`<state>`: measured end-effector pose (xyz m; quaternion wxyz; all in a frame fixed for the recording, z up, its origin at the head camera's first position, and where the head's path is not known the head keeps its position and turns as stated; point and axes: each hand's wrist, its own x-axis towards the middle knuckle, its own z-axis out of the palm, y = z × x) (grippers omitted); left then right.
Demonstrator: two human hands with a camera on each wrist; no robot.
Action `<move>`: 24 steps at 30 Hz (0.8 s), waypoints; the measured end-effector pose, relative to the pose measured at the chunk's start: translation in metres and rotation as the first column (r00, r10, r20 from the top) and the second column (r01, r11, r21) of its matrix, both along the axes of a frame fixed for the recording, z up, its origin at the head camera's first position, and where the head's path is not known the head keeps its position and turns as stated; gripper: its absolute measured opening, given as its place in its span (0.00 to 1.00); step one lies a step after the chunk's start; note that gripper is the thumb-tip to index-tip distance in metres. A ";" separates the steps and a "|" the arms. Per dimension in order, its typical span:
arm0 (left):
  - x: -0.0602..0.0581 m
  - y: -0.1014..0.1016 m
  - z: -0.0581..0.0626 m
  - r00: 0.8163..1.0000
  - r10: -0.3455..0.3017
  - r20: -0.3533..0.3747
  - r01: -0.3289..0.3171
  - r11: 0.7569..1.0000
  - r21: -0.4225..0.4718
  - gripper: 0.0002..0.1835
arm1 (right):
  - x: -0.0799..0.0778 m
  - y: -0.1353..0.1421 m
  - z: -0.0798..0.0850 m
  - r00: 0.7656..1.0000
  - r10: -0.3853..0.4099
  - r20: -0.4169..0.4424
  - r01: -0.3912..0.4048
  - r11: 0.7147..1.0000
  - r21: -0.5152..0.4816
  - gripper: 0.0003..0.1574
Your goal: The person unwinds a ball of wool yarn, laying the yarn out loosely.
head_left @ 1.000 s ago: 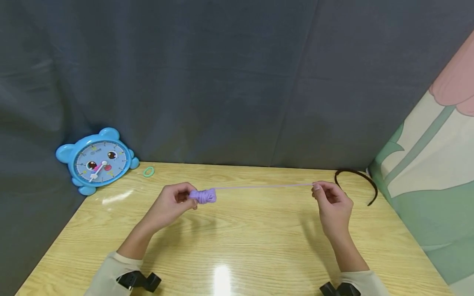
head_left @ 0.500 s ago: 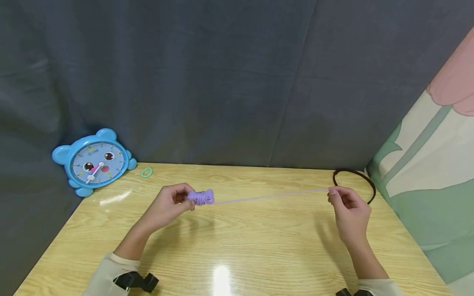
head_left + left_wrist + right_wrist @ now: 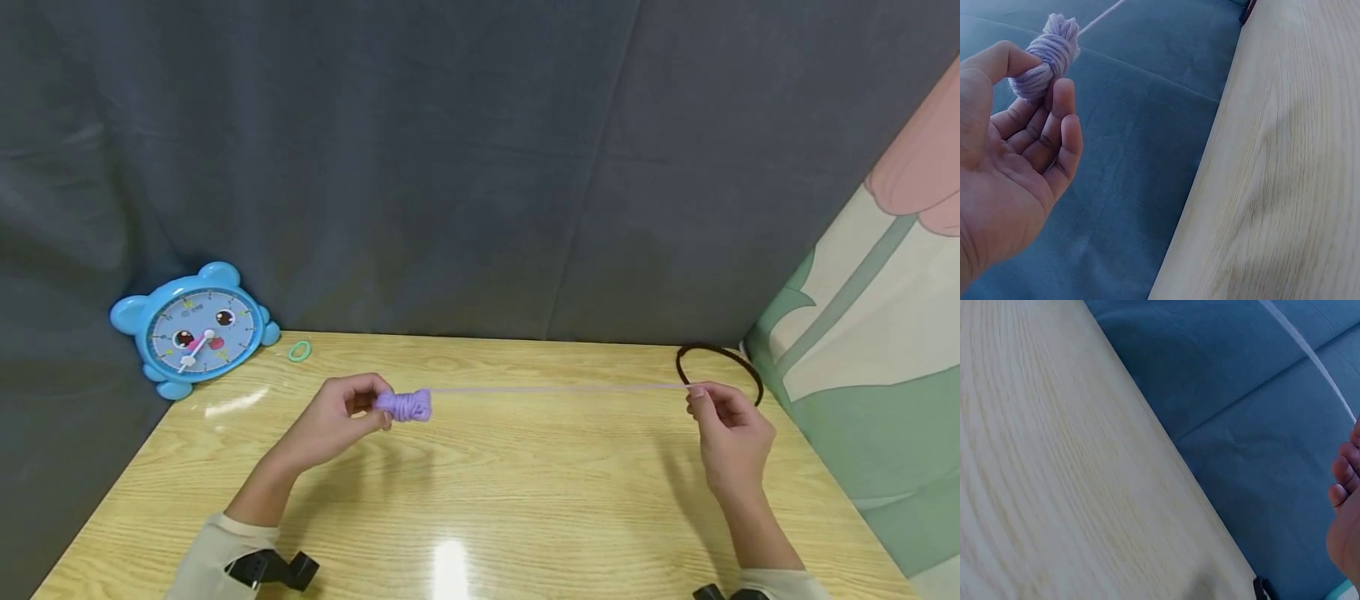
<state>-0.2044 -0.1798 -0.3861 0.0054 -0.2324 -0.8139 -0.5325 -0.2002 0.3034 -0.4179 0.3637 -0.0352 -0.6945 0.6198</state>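
Note:
Between thumb and fingers, my left hand [image 3: 330,419] pinches one end of a small wound bundle of purple yarn [image 3: 405,406], held above the table. In the left wrist view the yarn bundle [image 3: 1047,59] shows its wraps round the middle and a strand leading off its far end. That yarn strand [image 3: 555,389] runs nearly level across to my right hand [image 3: 733,437], which pinches it between thumb and forefinger. Only the edge of the right hand [image 3: 1349,487] shows in the right wrist view, with the strand [image 3: 1310,353] reaching it; the pinch itself is hidden there.
A blue animal-shaped clock [image 3: 202,329] leans at the back left against the dark curtain [image 3: 450,183]. Near it lies a small green ring [image 3: 299,351]. Behind the right hand, a black headband-like loop [image 3: 723,350] rests on the wooden table [image 3: 525,492].
My right hand has moved to the right, and the strand between the hands has grown longer. The left hand with the yarn bundle has shifted only slightly left.

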 end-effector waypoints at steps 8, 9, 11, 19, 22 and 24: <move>-0.002 -0.004 0.000 1.000 0.002 -0.009 -0.001 1.000 0.011 0.07 | 0.003 0.016 -0.005 0.999 -0.041 -0.007 0.041 0.999 -0.034 0.05; -0.002 -0.004 0.000 1.000 0.003 -0.009 -0.003 1.000 0.011 0.07 | 0.004 0.018 -0.005 0.999 -0.042 -0.012 0.042 0.998 -0.047 0.04; -0.002 -0.005 0.000 1.000 0.008 -0.008 -0.008 1.000 0.010 0.07 | 0.004 0.021 -0.005 0.999 -0.039 -0.021 0.037 0.996 -0.077 0.04; -0.004 -0.008 -0.002 1.000 0.030 -0.006 -0.030 1.000 -0.005 0.06 | 0.006 0.033 -0.007 0.996 -0.087 0.003 0.087 0.989 -0.117 0.04; -0.005 -0.011 -0.002 0.999 0.035 -0.009 -0.035 0.999 -0.007 0.07 | 0.006 0.038 -0.007 0.995 -0.099 -0.008 0.097 0.985 -0.143 0.04; -0.005 -0.012 -0.002 0.999 0.036 -0.013 -0.036 0.999 -0.003 0.07 | 0.006 0.040 -0.006 0.994 -0.104 -0.027 0.098 0.982 -0.162 0.03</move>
